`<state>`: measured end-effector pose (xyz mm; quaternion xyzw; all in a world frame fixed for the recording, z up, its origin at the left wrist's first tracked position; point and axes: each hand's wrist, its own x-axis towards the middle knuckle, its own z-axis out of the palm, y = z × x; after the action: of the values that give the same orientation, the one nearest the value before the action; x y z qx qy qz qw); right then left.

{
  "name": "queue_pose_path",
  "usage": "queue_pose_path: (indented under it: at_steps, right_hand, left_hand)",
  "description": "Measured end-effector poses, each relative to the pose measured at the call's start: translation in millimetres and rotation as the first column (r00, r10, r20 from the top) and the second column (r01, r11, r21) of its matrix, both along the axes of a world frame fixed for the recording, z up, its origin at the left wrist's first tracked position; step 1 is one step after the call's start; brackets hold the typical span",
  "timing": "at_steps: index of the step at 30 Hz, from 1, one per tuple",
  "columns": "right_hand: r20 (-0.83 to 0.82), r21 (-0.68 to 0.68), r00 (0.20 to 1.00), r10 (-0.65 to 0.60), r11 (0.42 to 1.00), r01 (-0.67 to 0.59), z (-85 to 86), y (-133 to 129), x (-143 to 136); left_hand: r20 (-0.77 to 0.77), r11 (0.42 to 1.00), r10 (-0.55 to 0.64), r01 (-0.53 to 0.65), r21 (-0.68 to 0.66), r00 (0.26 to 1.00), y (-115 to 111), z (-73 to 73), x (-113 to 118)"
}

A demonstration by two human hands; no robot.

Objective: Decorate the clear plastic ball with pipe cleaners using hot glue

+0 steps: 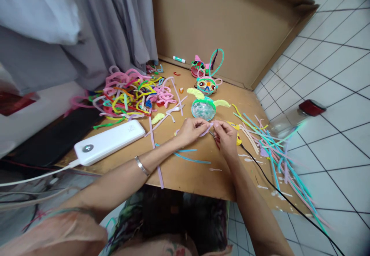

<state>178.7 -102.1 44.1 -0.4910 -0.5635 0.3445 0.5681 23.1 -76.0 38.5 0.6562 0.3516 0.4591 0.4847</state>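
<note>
Over the middle of the wooden table, my left hand point(194, 131) and my right hand point(226, 137) meet with fingertips pinched on one lilac pipe cleaner point(206, 130). Its short bent length runs between the two hands; part of it is hidden by the fingers. Just beyond them sits a round clear plastic shape point(203, 108) with a green rim and pale yellow fuzzy pieces on its top and side. Beside my right hand lies a yellow hot glue gun point(238, 135), partly covered by the hand, with a black cord.
A heap of colourful pipe cleaners point(130, 92) lies left, behind a white power bank point(110, 142). Straight pipe cleaners point(277, 154) spread over the right edge. Two decorated animal-face pieces, one with an orange nose point(207, 85), stand before the cardboard wall point(225, 24). A clear bottle point(291, 121) is right.
</note>
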Motion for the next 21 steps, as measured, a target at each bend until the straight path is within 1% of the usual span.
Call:
queue_pose_path:
  at_steps: [3,6,9,11,13,18,21]
  right_hand:
    - [0.018,-0.019,1.0,-0.002,1.0,0.003,3.6,2,3]
    - [0.107,-0.003,0.994,-0.011,1.0,0.011,6.0,5,8]
    - [0.206,0.018,0.978,-0.009,1.0,0.005,6.5,5,11]
    - [0.235,0.028,0.972,-0.016,1.0,0.009,6.1,4,11]
    - [0.21,0.03,0.977,-0.031,0.999,0.025,4.9,3,10]
    - [0.015,-0.057,0.998,-0.056,0.997,0.056,1.0,3,7]
    - [-0.037,-0.074,0.997,-0.065,0.995,0.063,1.8,2,5]
  left_hand:
    - [-0.07,1.0,0.011,-0.009,0.017,0.998,-2,1.7,-2]
    - [-0.135,0.998,0.034,-0.027,0.053,0.99,-3,4.4,-3]
    - [-0.215,0.993,0.051,-0.026,0.118,0.975,-3,7.0,-4]
    - [-0.256,0.989,0.056,-0.018,0.149,0.965,-3,8.4,-5]
    - [-0.247,0.989,0.055,-0.018,0.149,0.967,-2,9.2,-6]
    - [-0.085,0.998,0.052,-0.049,0.042,0.995,1,7.2,-6]
    - [-0.065,0.999,0.038,-0.038,0.003,0.997,3,4.0,-5]
